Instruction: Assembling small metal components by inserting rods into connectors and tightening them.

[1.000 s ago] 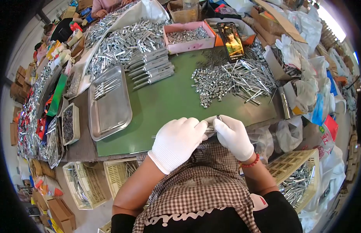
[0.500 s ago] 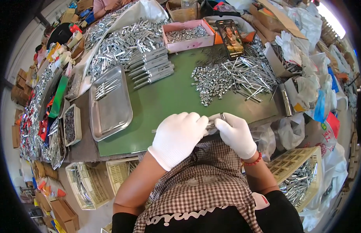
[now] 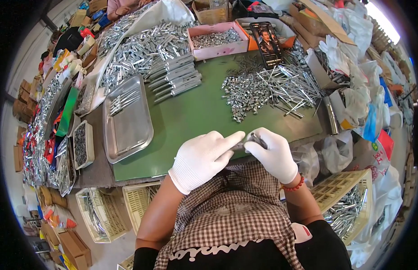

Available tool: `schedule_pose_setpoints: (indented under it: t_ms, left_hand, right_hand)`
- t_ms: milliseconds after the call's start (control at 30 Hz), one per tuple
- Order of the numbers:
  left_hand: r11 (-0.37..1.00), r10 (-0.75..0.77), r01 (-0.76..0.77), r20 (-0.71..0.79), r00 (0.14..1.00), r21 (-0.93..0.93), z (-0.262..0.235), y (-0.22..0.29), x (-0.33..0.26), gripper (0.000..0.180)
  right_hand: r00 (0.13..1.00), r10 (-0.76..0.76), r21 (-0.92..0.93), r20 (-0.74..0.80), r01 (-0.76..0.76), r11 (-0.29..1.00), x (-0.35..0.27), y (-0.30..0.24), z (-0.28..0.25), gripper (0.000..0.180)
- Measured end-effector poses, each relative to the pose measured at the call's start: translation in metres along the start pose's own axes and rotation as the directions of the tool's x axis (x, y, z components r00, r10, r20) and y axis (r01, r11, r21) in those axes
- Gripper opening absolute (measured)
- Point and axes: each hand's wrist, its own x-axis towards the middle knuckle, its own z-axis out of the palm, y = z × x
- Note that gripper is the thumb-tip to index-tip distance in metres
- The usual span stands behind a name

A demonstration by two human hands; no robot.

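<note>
At the table's front edge, my white-gloved left hand is closed around a metal rod, with its index finger stretched along it. My right hand, also gloved, pinches a short dark metal piece at the rod's right end. The fingers hide most of both parts, so I cannot tell whether they are joined. Beyond the hands lie a heap of small shiny metal fittings and a pile of thin metal rods. A metal tray with several slim pieces stands to the left.
Stacked metal tubes lie behind the tray, before a big heap of tubes. A pink box of small parts and a propped phone stand at the back. A metal cylinder is at right; plastic crates sit below.
My left hand has shifted slightly left, and its index finger has stretched out. The right hand has turned a little, with the dark piece now tilted between its fingers.
</note>
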Motion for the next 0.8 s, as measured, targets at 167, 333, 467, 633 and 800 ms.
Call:
schedule_pose_setpoints:
  t_ms: [167, 333, 467, 633, 800]
  left_hand:
    - [1.000, -0.008, 0.006, -0.050, 0.999, -0.030, 0.005, -0.001, -0.001, 0.037]
    - [0.998, -0.044, 0.042, -0.052, 0.998, -0.052, 0.007, -0.001, 0.001, 0.031]
    - [0.999, -0.034, 0.031, -0.071, 0.997, -0.043, 0.010, -0.002, 0.000, 0.030]
    - [0.995, -0.078, 0.076, 0.027, 0.997, 0.069, 0.012, 0.000, 0.001, 0.023]
    - [0.978, -0.056, 0.039, 0.076, 0.996, 0.203, 0.020, 0.007, 0.001, 0.020]
  right_hand:
    - [0.998, -0.015, 0.014, -0.059, 0.016, 1.000, 0.003, 0.006, -0.003, 0.019]
    - [0.998, -0.012, 0.014, -0.064, 0.013, 1.000, 0.003, 0.009, -0.003, 0.019]
    - [0.998, 0.038, 0.050, -0.044, -0.036, 0.998, 0.004, 0.007, -0.003, 0.023]
    - [0.996, 0.061, -0.050, -0.065, -0.064, 0.997, 0.006, 0.009, -0.007, 0.026]
    - [0.938, -0.153, -0.269, -0.311, 0.067, 0.961, 0.029, 0.028, -0.018, 0.017]
